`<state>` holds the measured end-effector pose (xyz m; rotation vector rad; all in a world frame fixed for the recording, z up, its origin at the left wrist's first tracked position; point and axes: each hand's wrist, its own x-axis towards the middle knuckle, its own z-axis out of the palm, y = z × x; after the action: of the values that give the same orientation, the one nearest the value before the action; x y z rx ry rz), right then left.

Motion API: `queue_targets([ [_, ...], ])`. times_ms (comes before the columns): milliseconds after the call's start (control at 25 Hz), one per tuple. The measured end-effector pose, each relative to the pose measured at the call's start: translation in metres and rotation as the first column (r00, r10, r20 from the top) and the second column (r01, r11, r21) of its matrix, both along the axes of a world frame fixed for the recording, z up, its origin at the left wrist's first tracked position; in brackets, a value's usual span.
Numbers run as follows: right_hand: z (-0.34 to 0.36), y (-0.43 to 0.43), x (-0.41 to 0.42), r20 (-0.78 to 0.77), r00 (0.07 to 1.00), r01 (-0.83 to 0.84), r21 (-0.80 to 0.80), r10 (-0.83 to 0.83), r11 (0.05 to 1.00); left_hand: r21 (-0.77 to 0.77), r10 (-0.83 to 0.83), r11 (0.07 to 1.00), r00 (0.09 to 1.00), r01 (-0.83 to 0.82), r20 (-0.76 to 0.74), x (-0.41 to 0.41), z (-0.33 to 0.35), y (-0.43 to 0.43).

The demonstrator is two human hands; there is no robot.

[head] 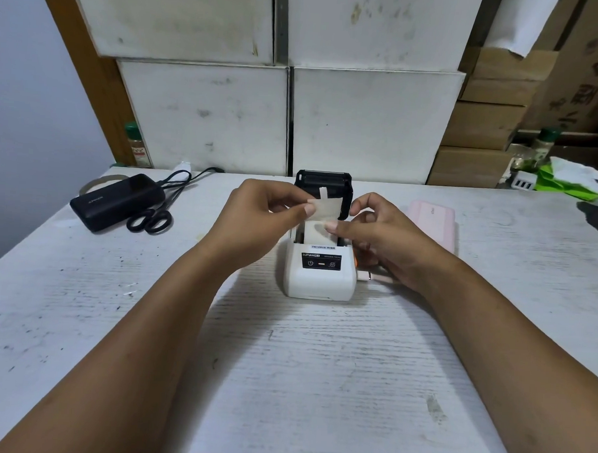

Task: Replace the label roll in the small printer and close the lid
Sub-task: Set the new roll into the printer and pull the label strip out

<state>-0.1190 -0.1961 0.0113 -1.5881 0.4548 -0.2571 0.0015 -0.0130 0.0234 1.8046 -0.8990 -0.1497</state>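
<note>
White plastic makes up the body of the small printer (319,273), which sits on the pale wood-grain table (319,364) straight ahead of me with its black lid (323,184) standing open at the back. My left hand (267,218) pinches the loose end of the label strip (324,208) between thumb and forefinger, lifted just above the open compartment. My right hand (376,236) presses a fingertip on the strip where it comes out of the label roll (316,234) seated in the compartment; its other fingers curl loosely beside the printer. Off to my left lie a black power bank (117,201) and black scissors (150,221), touching each other. A pink case (435,222) rests just right of the printer.
</note>
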Motion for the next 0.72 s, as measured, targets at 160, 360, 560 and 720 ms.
queue_targets([
  [160, 0.001, 0.009, 0.000, -0.035, 0.997, 0.061, -0.094, -0.064, 0.994, -0.015, -0.043, 0.999, 0.999, 0.043, -0.007, 0.000, 0.001, 0.001],
  [360, 0.007, 0.011, -0.002, -0.056, 0.998, 0.036, -0.092, -0.041, 0.995, -0.083, -0.105, 0.992, 0.992, 0.099, -0.076, 0.000, 0.003, 0.004],
  [560, 0.014, -0.004, -0.004, 0.006, 0.996, 0.091, 0.162, -0.093, 0.983, -0.120, -0.106, 0.988, 0.990, 0.095, -0.090, -0.003, 0.007, 0.005],
  [720, 0.013, -0.004, -0.001, 0.082, 0.984, 0.139, 0.186, -0.156, 0.973, -0.084, -0.154, 0.985, 0.987, 0.150, -0.046, -0.006, 0.008, 0.009],
])
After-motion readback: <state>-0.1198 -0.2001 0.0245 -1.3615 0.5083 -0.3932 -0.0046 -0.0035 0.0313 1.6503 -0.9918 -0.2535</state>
